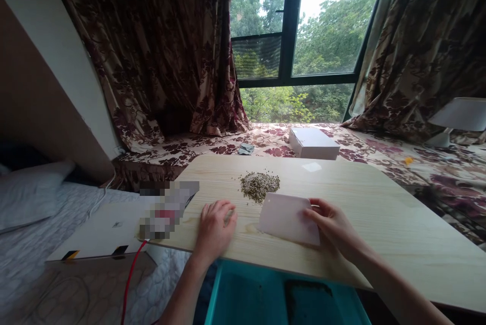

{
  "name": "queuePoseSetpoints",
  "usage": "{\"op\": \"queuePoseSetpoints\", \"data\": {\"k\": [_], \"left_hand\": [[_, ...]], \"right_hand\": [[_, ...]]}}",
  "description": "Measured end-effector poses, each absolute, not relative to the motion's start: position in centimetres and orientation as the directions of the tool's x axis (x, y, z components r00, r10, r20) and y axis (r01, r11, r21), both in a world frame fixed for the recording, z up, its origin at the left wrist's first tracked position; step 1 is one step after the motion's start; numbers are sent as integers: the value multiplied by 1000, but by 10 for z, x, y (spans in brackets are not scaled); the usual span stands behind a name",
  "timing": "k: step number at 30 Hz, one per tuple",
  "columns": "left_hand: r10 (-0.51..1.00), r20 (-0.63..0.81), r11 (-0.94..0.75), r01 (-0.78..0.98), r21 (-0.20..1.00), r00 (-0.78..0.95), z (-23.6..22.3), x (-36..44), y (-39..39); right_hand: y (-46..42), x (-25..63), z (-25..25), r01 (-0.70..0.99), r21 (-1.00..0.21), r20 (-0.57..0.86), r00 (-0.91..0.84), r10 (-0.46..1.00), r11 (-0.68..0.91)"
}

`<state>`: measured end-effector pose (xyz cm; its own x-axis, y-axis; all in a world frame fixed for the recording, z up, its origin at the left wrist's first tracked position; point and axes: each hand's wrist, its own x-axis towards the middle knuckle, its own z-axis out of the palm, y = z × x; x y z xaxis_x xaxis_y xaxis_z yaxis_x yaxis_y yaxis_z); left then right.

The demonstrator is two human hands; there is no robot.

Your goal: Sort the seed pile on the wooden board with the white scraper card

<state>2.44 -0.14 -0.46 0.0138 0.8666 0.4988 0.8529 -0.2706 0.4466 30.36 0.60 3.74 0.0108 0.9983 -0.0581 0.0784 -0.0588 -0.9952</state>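
Observation:
My right hand (327, 221) grips a thin white plastic scraper (287, 217) by its right side, thumb on top. The scraper is tilted over the pale wooden tabletop (374, 213). Just beyond its far edge is a loose pile of small green-brown beans mixed with white grains (258, 185), with some strays around it. To the left of the scraper, my left hand (217, 226) rests palm down on the tabletop, fingers slightly bent and apart from the pile. I see nothing held in it, though its palm is hidden.
Below the table's near edge sits a teal plastic tray (248, 294) with a dark patch inside. A red cord (131, 277) hangs at the left, beside a white box (102, 226) on the bed. On the window seat are another white box (314, 144) and a grey cloth (245, 149).

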Motion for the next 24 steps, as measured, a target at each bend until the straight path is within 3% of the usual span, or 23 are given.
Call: {"op": "queuePoseSetpoints", "data": {"k": [9,16,24], "left_hand": [[872,489,-269,848,458,12,-3,24,-2],[865,502,-274,845,459,8,-4,25,-1],[864,504,-271,848,455,6,-5,25,-1]], "right_hand": [[-23,295,37,50,-996,-75,-128,989,-70],[6,313,54,87,-996,51,172,984,36],[29,307,43,77,-996,72,254,964,54]]}}
